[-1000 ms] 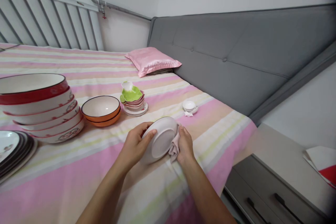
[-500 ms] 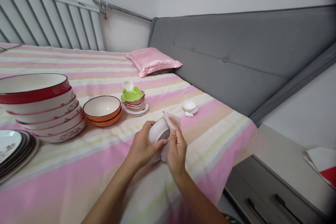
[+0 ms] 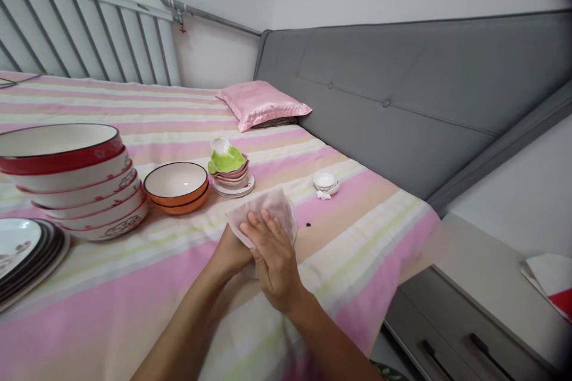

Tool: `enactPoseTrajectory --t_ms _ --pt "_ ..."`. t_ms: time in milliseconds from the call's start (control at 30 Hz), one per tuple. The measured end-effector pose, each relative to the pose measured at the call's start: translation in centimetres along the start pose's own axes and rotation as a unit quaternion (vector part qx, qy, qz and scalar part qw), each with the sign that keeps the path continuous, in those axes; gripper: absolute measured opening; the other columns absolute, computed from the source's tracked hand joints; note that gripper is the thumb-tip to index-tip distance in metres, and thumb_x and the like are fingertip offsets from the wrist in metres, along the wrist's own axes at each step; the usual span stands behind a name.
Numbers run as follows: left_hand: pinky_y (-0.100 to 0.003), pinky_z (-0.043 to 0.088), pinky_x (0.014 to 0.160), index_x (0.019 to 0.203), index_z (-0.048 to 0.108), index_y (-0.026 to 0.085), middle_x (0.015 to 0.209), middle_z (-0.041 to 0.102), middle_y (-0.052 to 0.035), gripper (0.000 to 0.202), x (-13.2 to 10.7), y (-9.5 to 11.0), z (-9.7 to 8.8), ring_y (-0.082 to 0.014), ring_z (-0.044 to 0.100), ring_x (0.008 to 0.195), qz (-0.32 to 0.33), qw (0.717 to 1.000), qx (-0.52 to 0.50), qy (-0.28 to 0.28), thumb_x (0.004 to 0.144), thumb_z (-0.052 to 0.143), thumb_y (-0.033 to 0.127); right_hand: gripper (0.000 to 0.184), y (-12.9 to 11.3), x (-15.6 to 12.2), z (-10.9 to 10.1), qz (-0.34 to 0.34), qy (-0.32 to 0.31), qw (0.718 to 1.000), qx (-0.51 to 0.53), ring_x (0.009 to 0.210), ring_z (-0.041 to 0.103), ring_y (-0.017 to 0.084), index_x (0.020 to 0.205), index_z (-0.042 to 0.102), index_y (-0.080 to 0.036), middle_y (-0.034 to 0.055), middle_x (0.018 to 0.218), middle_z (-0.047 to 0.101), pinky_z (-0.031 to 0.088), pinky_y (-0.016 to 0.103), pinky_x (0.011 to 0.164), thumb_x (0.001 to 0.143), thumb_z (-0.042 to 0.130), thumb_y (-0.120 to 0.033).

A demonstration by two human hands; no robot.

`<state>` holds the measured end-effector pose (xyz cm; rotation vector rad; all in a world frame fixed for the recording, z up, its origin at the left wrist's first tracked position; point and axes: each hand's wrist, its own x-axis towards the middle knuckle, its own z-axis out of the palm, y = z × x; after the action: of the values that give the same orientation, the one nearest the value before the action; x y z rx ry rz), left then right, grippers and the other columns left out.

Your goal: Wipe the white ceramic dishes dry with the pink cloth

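Note:
Near the middle of the bed, my left hand [image 3: 233, 253] grips a white bowl [image 3: 251, 271], of which only a sliver shows under the hand. A thin pale pink cloth [image 3: 286, 217] drapes over the bowl and over the left fingers, hiding them. My right hand [image 3: 274, 259] lies on top of the cloth with its fingers extended, pressing it against the bowl. Just beyond the hands are two stacked orange bowls [image 3: 183, 205] and a small pile with a green leaf-shaped dish [image 3: 227, 159] on top, resting on small white plates [image 3: 236, 191].
Large red-and-white bowls [image 3: 102, 181] are stacked at the left, behind dark-edged plates [image 3: 47, 262]. Small white dishes [image 3: 325, 181] and a tiny black bit [image 3: 308, 224] lie to the right. A pink pillow [image 3: 263, 104] rests by the grey headboard [image 3: 379, 77]. A nightstand [image 3: 473, 274] stands lower right.
My right hand has moved left with the cloth, from the bowl's right edge to over its top. The cloth now covers the bowl and my left fingers. The black bit has come into view.

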<state>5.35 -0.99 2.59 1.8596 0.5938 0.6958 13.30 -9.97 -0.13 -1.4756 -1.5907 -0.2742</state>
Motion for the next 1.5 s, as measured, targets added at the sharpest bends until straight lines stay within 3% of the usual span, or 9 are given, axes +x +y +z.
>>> enactPoseTrajectory --t_ms 233,400,533,633,733,967,1133,1333,1500 --pt "-0.031 0.048 0.084 0.115 0.051 0.017 0.106 0.064 -0.0047 0.049 0.2 0.3 0.9 -0.0216 0.06 0.096 0.084 0.995 0.061 0.0 0.067 0.06 0.014 0.045 2.9 0.1 -0.5 0.077 0.1 0.992 0.023 0.138 0.026 0.02 0.134 0.046 -0.021 0.0046 0.142 0.043 0.028 0.046 0.112 0.092 0.032 -0.014" --pt "-0.032 0.045 0.09 0.12 0.046 0.02 0.116 0.06 -0.0055 0.052 0.0 1.0 0.9 -0.0223 0.057 0.104 0.1 0.989 0.11 -0.018 0.07 0.061 0.019 0.042 5.0 0.2 -1.5 0.22 0.148 0.96 0.095 0.13 0.042 0.019 0.132 0.047 -0.018 0.0082 0.136 0.051 0.034 0.038 0.106 0.093 0.034 -0.025" --pt "-0.033 0.045 0.09 0.12 0.045 0.02 0.117 0.06 -0.0059 0.052 -0.1 1.3 0.9 -0.0229 0.058 0.103 0.081 0.99 0.114 -0.031 0.071 0.061 0.023 0.033 6.8 -0.3 -1.9 0.364 0.167 0.907 0.131 0.095 0.06 0.02 0.106 0.064 -0.019 0.006 0.1 0.069 0.043 0.031 0.084 0.089 0.041 -0.036" --pt "-0.031 0.045 0.089 0.12 0.046 0.021 0.117 0.06 -0.0045 0.051 -0.2 1.5 0.9 -0.0219 0.058 0.104 0.073 0.99 0.113 -0.035 0.071 0.061 0.022 0.029 7.9 -1.1 -2.0 0.396 0.161 0.893 0.141 0.066 0.052 0.016 0.076 0.065 -0.02 -0.0012 0.066 0.062 0.04 0.026 0.066 0.085 0.045 -0.038" --pt "-0.03 0.045 0.088 0.12 0.046 0.021 0.116 0.06 -0.0042 0.051 -0.2 1.6 0.9 -0.0216 0.058 0.103 0.069 0.991 0.11 -0.037 0.071 0.061 0.021 0.029 8.5 -2.0 -2.1 0.408 0.149 0.887 0.155 0.059 0.047 0.015 0.065 0.061 -0.02 -0.0038 0.057 0.054 0.036 0.023 0.059 0.083 0.048 -0.038" --pt "-0.031 0.045 0.089 0.119 0.047 0.019 0.115 0.06 -0.0054 0.052 -0.1 1.4 0.7 -0.0218 0.058 0.102 0.075 0.991 0.106 -0.029 0.07 0.061 0.021 0.035 7.8 -2.1 -2.1 0.417 0.162 0.87 0.206 0.081 0.058 0.018 0.095 0.064 -0.017 0.0026 0.086 0.067 0.043 0.027 0.075 0.087 0.042 -0.043" --pt "-0.031 0.045 0.088 0.119 0.047 0.019 0.114 0.06 -0.0052 0.05 -0.2 1.5 0.8 -0.0209 0.058 0.101 0.085 0.99 0.107 -0.031 0.071 0.06 0.021 0.04 5.5 -1.0 -2.6 0.356 0.202 0.895 0.178 0.107 0.057 0.021 0.117 0.06 -0.017 0.0085 0.113 0.065 0.041 0.035 0.093 0.09 0.038 -0.039" --pt "-0.034 0.046 0.089 0.118 0.049 0.019 0.116 0.061 -0.0059 0.049 -0.2 1.4 1.0 -0.0232 0.058 0.104 0.096 0.991 0.087 -0.023 0.07 0.059 0.02 0.042 2.5 -0.7 -2.9 0.13 0.109 0.982 0.084 0.131 0.04 0.021 0.133 0.048 -0.022 0.0047 0.135 0.052 0.035 0.042 0.107 0.093 0.033 -0.019" --pt "-0.035 0.052 0.079 0.095 0.063 0.016 0.096 0.069 -0.0077 0.025 -0.2 1.7 1.2 -0.0245 0.063 0.09 0.089 0.993 0.041 -0.063 0.072 0.054 0.02 0.047 0.5 -0.4 -2.2 -0.012 0.053 0.999 0.001 0.131 0.04 0.02 0.134 0.045 -0.026 0.0011 0.133 0.054 0.035 0.043 0.108 0.09 0.038 -0.011"
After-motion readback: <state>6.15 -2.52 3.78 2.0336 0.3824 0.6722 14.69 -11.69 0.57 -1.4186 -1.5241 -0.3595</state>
